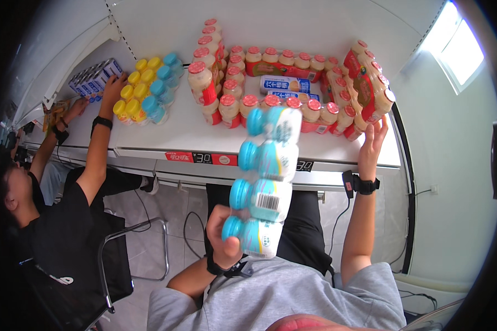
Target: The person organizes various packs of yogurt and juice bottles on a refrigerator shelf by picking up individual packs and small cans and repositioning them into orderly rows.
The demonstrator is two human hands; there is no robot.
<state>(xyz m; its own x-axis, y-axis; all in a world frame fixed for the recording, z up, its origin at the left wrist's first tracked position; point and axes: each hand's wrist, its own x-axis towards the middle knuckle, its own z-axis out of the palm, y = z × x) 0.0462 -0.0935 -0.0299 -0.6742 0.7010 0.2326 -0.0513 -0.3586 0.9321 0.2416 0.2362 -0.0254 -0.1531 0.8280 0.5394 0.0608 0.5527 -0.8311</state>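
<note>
My left hand grips the near end of a shrink-wrapped pack of white bottles with teal caps. The pack is raised in front of the shelf, caps turned left, a barcode showing. My right hand is at the shelf's right end. Its fingertips touch the near end of a pack of red-labelled yogurt-drink bottles with red caps; whether they grip it or only rest there is unclear. More such red-capped bottles form a rectangle on the white shelf. Blue-and-white cans lie inside it.
Left along the shelf stand yellow-capped bottles, blue-capped bottles and blue-and-white cans. A seated person reaches toward those cans from a metal-framed chair. Price displays line the shelf edge. A cable hangs from my right wrist device.
</note>
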